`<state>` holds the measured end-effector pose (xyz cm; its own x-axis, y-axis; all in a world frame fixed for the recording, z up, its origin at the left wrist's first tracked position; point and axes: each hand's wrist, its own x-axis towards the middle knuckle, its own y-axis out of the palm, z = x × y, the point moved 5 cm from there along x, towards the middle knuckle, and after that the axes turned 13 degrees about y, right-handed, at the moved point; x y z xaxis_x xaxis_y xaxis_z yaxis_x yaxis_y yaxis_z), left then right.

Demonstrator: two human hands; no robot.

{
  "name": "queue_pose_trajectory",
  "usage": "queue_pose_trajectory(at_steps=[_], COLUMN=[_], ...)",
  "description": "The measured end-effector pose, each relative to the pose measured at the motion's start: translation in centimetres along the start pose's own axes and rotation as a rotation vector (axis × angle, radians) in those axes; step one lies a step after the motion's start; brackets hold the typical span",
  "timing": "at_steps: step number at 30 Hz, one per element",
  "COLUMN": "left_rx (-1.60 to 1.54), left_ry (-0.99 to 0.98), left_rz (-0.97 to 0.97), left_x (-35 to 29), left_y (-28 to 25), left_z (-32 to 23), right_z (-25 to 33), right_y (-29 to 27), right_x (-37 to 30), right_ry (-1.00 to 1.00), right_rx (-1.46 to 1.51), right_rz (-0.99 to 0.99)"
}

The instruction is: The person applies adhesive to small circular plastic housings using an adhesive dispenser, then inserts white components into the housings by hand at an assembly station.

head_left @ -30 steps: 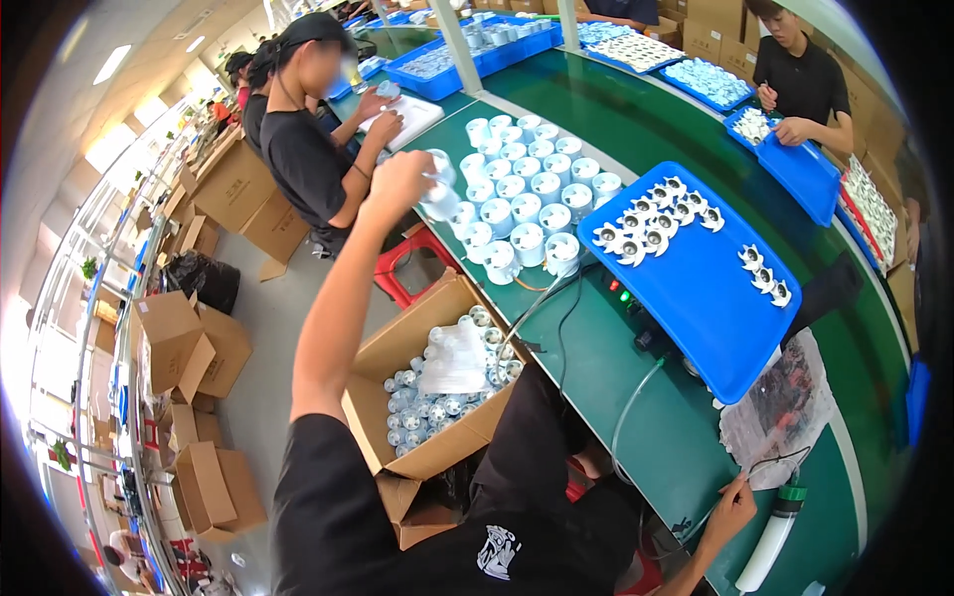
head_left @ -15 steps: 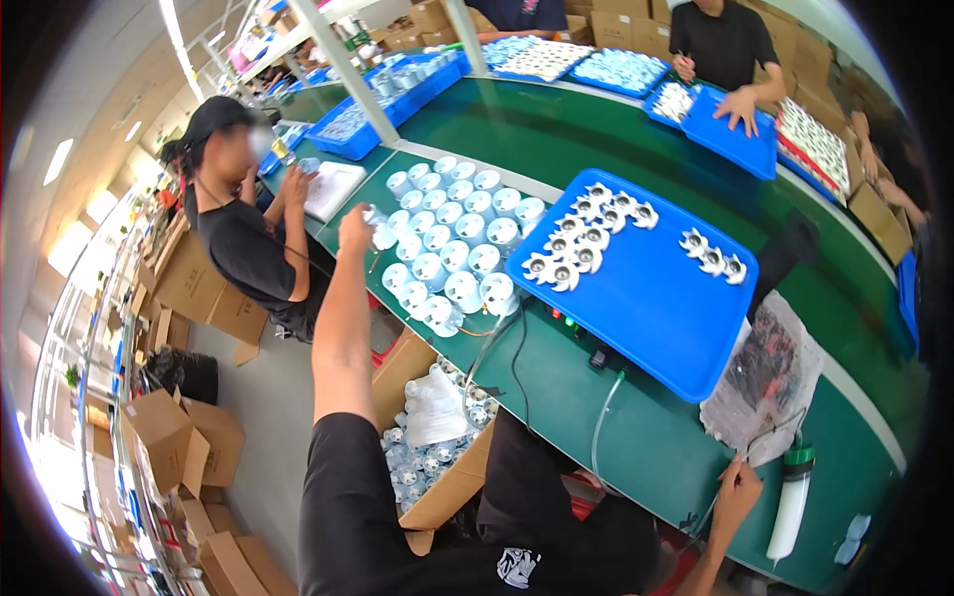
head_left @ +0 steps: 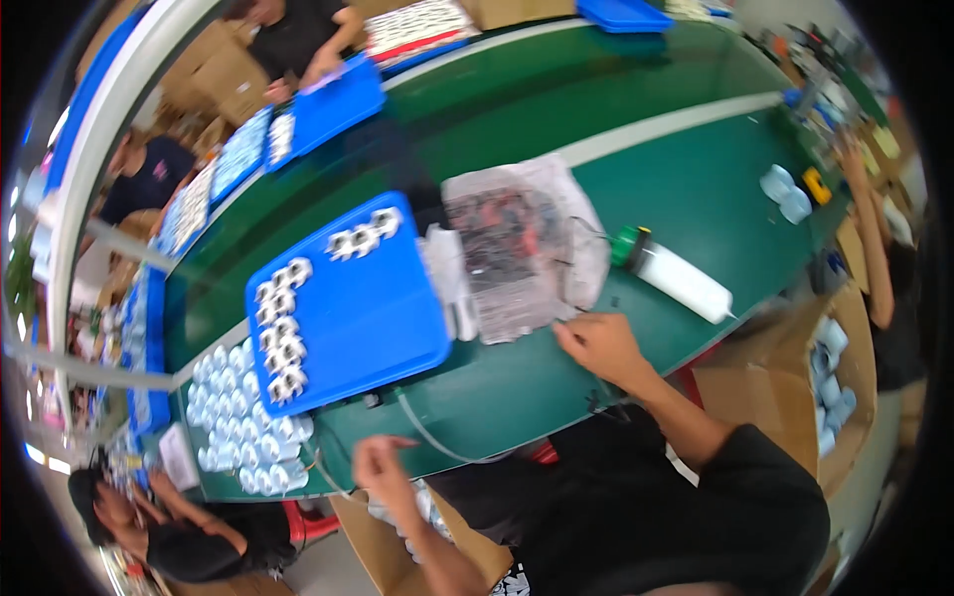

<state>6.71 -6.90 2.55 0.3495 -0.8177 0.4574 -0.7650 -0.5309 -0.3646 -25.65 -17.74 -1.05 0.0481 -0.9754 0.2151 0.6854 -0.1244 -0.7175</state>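
My left hand (head_left: pixel 383 465) is over the table's front edge, slightly blurred, with one finger stretched out and nothing visible in it. Below it stands an open cardboard box (head_left: pixel 467 536) with pale cup-shaped parts inside. My right hand (head_left: pixel 603 348) is closed, its fingertips at the lower edge of a crumpled clear plastic bag (head_left: pixel 517 248); what it grips is too small to make out. A white tube with a green cap (head_left: pixel 681 281) lies to its right. Further left, a blue tray (head_left: pixel 373 318) bears white toothed parts with round metal centres (head_left: pixel 283 333).
Many pale blue cups (head_left: pixel 238 422) stand in rows left of the tray. Thin hoses (head_left: pixel 427 432) run off the front edge. Two light-blue cups (head_left: pixel 785 194) are at the far right. Co-workers sit at the left, back and right; a cardboard box (head_left: pixel 770 387) stands at the right.
My view has swung to the right. My left hand has come back from the rows of cups, where it was on a cup, to the front edge. The right hand remains by the bag.
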Motion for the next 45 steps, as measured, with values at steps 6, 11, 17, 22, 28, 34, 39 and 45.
queue_pose_trajectory(at_steps=[6,11,17,22,28,34,39,45], left_rx=[-0.127,0.225,-0.074,0.027,0.056,0.018,0.055,-0.144], left_ry=[-0.08,0.162,0.014,0.178,0.216,0.231,0.23,0.177], left_rz=[0.467,0.447,0.303,0.319,0.319,0.296,0.336,0.126], left_x=[-4.4,-4.7,-6.0,-5.6,-5.6,-5.3,-5.3,-5.9], left_y=[16.5,18.1,17.3,17.1,16.9,16.8,16.5,12.8], left_z=[-5.4,-6.2,-5.1,-6.3,-6.1,-6.2,-6.4,-7.1], right_z=[3.8,-3.7,-27.9,-32.6,-37.2,-32.3,-9.1,12.9], right_y=[-5.7,-18.6,-35.3,-38.8,-36.2,-37.0,-27.6,-12.7], right_x=[3.1,17.8,18.4,12.3,12.3,15.4,19.5,9.9], right_ry=[-0.341,0.115,0.834,1.0,1.2,0.795,0.24,-0.298], right_rx=[-0.109,-0.114,-0.812,-0.929,-0.706,-0.822,-0.604,-0.299], right_rz=[-0.389,-0.55,-0.429,-0.344,-0.069,-0.33,-0.032,0.501])
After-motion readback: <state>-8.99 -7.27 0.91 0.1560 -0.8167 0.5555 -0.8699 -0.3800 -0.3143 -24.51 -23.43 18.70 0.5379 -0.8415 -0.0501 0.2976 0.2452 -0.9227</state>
